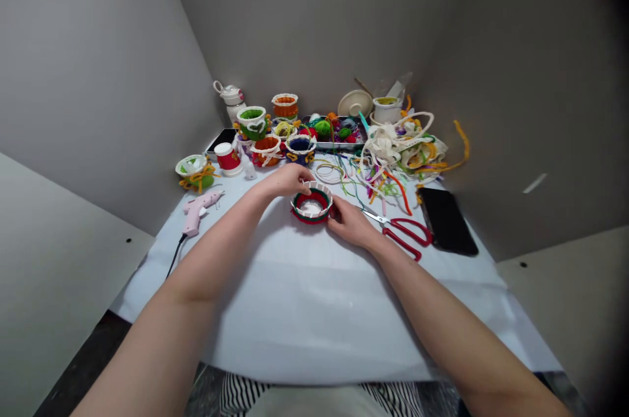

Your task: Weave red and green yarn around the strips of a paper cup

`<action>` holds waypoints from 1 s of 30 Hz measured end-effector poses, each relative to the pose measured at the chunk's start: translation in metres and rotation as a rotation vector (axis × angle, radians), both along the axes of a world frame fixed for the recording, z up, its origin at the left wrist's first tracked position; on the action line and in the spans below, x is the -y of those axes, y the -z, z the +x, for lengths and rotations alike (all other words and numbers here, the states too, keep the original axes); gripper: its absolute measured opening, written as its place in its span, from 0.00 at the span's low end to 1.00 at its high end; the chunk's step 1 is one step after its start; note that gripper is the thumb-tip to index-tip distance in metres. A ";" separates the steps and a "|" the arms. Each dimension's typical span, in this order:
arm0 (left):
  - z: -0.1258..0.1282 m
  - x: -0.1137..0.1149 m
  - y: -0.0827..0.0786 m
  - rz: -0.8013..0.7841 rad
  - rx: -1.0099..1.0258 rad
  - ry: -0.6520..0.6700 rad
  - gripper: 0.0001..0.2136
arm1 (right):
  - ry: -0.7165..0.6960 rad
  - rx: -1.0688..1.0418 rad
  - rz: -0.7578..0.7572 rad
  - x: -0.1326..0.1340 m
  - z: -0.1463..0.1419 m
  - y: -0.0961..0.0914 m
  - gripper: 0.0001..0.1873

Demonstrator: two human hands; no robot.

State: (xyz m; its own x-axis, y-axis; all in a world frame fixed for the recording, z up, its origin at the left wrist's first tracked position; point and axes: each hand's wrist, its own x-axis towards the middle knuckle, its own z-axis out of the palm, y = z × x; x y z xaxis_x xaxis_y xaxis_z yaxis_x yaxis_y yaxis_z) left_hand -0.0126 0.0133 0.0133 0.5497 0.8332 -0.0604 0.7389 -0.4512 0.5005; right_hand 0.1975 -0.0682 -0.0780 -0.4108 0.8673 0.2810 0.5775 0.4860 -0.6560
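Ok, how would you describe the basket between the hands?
On the white-covered table, find the left hand and right hand. Between them sits a low round basket with red and green rings and a white rim. Other baskets stand farther back.

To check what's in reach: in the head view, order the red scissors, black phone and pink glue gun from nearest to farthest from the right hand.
1. Red scissors, just right of the right hand.
2. Black phone, farther right.
3. Pink glue gun, table's left side.
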 end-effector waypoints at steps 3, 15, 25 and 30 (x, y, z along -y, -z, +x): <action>0.008 -0.008 0.004 0.071 -0.197 0.054 0.08 | 0.006 -0.048 -0.033 0.000 0.002 0.002 0.27; 0.017 0.001 -0.003 0.149 -0.379 0.047 0.09 | 0.304 -0.286 -0.001 -0.007 0.011 0.005 0.10; 0.017 0.000 -0.013 0.130 -0.272 0.159 0.19 | 0.334 -0.246 0.008 -0.010 0.004 0.007 0.09; 0.032 -0.017 -0.008 0.050 -0.139 0.335 0.13 | 0.325 -0.229 0.024 -0.010 0.002 0.004 0.09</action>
State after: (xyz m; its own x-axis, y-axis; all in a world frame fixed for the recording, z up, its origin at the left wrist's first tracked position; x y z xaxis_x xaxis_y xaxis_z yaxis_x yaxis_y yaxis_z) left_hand 0.0193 0.0307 0.0215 0.7821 0.6120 -0.1175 0.6052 -0.7010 0.3773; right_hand 0.1998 -0.0583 -0.0819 -0.0403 0.9339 0.3551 0.5440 0.3187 -0.7762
